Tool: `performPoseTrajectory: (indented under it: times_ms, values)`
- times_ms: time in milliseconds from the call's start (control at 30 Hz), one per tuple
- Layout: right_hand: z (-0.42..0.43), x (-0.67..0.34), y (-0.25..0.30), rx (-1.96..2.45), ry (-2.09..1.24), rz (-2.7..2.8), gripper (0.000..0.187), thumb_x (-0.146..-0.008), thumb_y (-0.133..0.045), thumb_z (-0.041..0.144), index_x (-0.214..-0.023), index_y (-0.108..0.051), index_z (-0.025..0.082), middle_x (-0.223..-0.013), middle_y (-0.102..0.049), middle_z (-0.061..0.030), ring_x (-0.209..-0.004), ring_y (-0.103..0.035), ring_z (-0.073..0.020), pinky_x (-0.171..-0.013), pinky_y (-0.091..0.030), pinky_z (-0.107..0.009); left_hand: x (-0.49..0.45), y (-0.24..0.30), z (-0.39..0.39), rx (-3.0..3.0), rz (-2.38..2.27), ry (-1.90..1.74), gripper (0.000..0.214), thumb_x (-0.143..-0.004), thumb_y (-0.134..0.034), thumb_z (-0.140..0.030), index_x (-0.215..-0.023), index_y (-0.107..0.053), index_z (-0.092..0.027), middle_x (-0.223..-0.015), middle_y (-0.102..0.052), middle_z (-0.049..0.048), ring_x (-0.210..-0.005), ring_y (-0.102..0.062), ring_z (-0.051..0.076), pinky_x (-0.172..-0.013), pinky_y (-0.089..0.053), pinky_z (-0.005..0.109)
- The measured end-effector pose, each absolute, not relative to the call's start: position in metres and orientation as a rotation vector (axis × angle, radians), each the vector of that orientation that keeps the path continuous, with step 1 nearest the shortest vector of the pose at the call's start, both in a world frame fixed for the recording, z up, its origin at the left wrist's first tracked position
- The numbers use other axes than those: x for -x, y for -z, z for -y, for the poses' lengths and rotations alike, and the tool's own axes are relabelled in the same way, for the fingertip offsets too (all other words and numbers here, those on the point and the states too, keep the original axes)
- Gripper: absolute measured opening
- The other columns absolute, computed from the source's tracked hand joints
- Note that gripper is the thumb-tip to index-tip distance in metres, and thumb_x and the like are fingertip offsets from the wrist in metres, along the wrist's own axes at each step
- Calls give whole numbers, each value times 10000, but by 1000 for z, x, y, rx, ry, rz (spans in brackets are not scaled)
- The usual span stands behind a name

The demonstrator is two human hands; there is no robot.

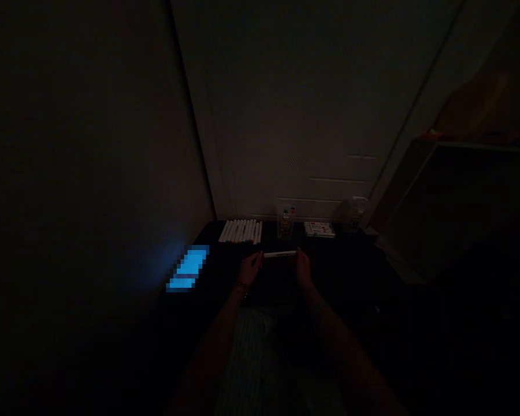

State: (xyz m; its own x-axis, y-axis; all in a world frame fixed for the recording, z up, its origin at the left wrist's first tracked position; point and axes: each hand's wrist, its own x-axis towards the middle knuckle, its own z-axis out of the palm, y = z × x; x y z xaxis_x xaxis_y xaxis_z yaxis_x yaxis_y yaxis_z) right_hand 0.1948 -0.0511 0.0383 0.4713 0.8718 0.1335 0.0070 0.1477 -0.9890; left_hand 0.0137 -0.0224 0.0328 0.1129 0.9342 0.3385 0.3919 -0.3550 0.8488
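Observation:
A white marker pen is held level between my two hands over the dark table. My left hand is closed on its left end. At the other end, my right hand pinches the tip. Beyond my left hand lies a row of several white markers, side by side. A clear plastic case with a few markers in it stands behind the held pen. To its right is a flat stack of white markers. The dim light hides the fine detail of my fingers.
A brightly lit blue screen, blurred into blocks, lies at the table's left edge. Another clear case stands at the back right. A pale wall rises behind the table. A shelf-like unit is on the right.

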Motion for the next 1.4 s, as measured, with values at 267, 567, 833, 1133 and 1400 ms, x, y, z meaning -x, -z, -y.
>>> performPoseTrajectory:
  times_ms: [267,567,833,1133,1400]
  values:
    - [47,-194,-33,1272,-734,878,438,-749,-371,557,-574,-484,173,-529,-471,20,-522,-417,-104,-507,-316,-212,-14,-37,24,-1764,-1349,-1178,495,-763,-333,-576,-663,-599,-172,-509,-513,-23,-529,-472,108,-538,-344,211]
    - [50,-193,-36,1291,-733,933,449,-752,-363,564,-583,-499,171,-532,-479,17,-514,-410,-102,-498,-316,-207,-17,-30,22,-1766,-1284,-1127,453,-672,-492,-557,-815,-655,-158,-633,-604,1,-600,-516,123,-578,-374,223]
    - [48,-192,-33,1272,-748,973,459,-740,-399,561,-610,-560,152,-536,-493,9,-513,-424,-103,-494,-320,-205,-16,-38,27,-1756,-1246,-1090,441,-687,-480,-553,-810,-650,-165,-668,-608,-3,-614,-509,116,-566,-348,209]
    - [47,-193,-29,1282,-793,1021,462,-725,-423,571,-577,-554,154,-484,-448,27,-460,-386,-92,-450,-285,-208,-16,-35,26,-1695,-1335,-1137,523,-711,-386,-611,-496,-538,-159,-455,-463,-27,-481,-422,94,-498,-281,221]
    - [49,-193,-33,1238,-632,1059,377,-789,-383,502,-811,-551,165,-699,-537,-4,-633,-482,-120,-574,-368,-215,-12,-37,21,-1540,-1152,-1265,458,-736,-400,-561,-539,-519,-166,-463,-415,-37,-482,-389,87,-522,-303,221]
